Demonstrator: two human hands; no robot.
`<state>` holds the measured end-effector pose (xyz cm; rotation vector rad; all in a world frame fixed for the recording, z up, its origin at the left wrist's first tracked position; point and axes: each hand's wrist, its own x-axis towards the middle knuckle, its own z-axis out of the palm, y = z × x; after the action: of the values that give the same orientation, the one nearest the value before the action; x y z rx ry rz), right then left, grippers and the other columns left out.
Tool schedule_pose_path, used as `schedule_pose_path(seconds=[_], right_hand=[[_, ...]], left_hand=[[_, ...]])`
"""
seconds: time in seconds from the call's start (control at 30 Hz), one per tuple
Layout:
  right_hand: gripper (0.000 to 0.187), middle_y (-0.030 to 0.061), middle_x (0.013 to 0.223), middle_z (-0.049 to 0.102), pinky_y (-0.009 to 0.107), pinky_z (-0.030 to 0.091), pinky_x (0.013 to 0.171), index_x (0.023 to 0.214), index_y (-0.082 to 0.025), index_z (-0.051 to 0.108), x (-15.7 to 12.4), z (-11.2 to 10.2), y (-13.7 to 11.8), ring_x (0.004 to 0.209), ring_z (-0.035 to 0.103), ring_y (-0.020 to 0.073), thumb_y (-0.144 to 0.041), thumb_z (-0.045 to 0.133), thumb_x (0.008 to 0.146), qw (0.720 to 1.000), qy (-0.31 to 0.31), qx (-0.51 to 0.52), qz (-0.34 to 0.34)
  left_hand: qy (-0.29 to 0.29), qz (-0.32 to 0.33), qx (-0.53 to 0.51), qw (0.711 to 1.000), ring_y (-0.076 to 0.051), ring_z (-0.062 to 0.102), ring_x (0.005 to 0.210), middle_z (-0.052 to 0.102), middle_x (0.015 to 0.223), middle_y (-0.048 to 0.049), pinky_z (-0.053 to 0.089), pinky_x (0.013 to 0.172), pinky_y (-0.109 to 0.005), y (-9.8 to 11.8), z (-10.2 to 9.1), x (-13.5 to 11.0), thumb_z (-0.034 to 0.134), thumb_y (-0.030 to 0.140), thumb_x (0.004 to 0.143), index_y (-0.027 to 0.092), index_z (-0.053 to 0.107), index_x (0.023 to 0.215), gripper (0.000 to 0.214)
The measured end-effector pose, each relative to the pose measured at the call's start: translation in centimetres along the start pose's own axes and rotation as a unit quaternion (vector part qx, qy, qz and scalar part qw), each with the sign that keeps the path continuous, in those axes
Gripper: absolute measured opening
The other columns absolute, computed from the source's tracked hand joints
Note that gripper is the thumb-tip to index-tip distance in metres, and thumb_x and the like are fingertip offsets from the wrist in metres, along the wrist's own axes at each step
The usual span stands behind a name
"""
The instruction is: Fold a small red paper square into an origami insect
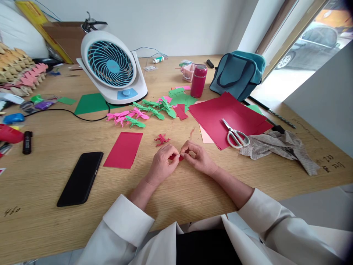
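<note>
My left hand point(162, 162) and my right hand point(199, 157) meet low over the wooden table point(55, 147), fingers pinched together on a small folded red paper piece point(176, 157), mostly hidden between the fingertips. Just beyond the hands lies a finished small red folded paper figure point(162, 139). A red paper rectangle point(123, 149) lies flat to the left of my left hand, and a black phone point(81, 177) lies further left.
A stack of red paper sheets point(220, 114) carries white-handled scissors point(235, 135) at right, beside a grey cloth point(281, 145). Pink and green folded figures point(138, 115) lie ahead, with a desk fan point(111, 66), a red bottle point(198, 81) and a teal bag point(238, 73) behind.
</note>
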<state>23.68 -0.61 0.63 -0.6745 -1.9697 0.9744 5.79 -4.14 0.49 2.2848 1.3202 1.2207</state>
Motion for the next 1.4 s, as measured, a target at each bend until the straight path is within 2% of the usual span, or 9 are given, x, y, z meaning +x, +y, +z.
schedule_pose_path(seconds=[0.43, 0.73, 0.93, 1.17, 1.4], right_hand=[[0.020, 0.0023, 0.077, 0.056, 0.029, 0.043, 0.065, 0.081, -0.019, 0.055, 0.04, -0.29, -0.29, 0.070, 0.052, 0.0142, -0.032, 0.055, 0.095, 1.000, 0.004, 0.015, 0.005], [0.015, 0.0024, 0.078, 0.055, 0.029, 0.043, 0.065, 0.082, -0.019, 0.055, -0.05, -0.20, -0.28, 0.071, 0.052, 0.0139, -0.027, 0.055, 0.095, 1.000, -0.013, 0.002, -0.021], [0.019, 0.0020, 0.078, 0.054, 0.028, 0.042, 0.064, 0.081, -0.019, 0.053, -0.08, -0.39, -0.48, 0.070, 0.051, 0.0138, -0.030, 0.053, 0.096, 1.000, -0.010, -0.004, -0.005], [0.020, 0.0029, 0.079, 0.056, 0.029, 0.043, 0.065, 0.083, -0.018, 0.055, -0.03, -0.20, -0.26, 0.071, 0.052, 0.0143, -0.033, 0.053, 0.096, 0.999, -0.027, 0.004, -0.020], [0.021, 0.0022, 0.077, 0.054, 0.028, 0.041, 0.062, 0.081, -0.019, 0.054, -0.01, -0.36, -0.41, 0.068, 0.049, 0.0138, -0.033, 0.052, 0.097, 1.000, -0.007, -0.010, -0.004]], left_hand=[[0.014, -0.001, -0.010, 1.000, -0.015, 0.053, 0.072, 0.055, 0.072, 0.0008, 0.042, 0.070, -0.029, 0.37, -0.21, -0.09, 0.052, 0.007, 0.084, 0.021, 0.049, 0.075, 0.017], [-0.003, 0.012, 0.002, 1.000, -0.016, 0.050, 0.070, 0.054, 0.070, 0.0006, 0.042, 0.068, -0.030, 0.35, -0.26, -0.15, 0.052, 0.008, 0.082, 0.021, 0.047, 0.074, 0.017], [-0.004, 0.007, -0.002, 1.000, -0.016, 0.051, 0.071, 0.054, 0.070, 0.0007, 0.042, 0.069, -0.030, 0.40, -0.42, -0.17, 0.053, 0.008, 0.083, 0.021, 0.046, 0.074, 0.018], [-0.014, 0.023, -0.001, 1.000, -0.016, 0.050, 0.071, 0.052, 0.071, 0.0005, 0.042, 0.068, -0.030, 0.30, -0.36, -0.15, 0.051, 0.008, 0.083, 0.022, 0.045, 0.073, 0.018], [-0.012, 0.004, -0.018, 1.000, -0.016, 0.053, 0.072, 0.056, 0.072, 0.0001, 0.043, 0.070, -0.030, 0.31, -0.50, -0.12, 0.051, 0.009, 0.084, 0.022, 0.047, 0.075, 0.016]])
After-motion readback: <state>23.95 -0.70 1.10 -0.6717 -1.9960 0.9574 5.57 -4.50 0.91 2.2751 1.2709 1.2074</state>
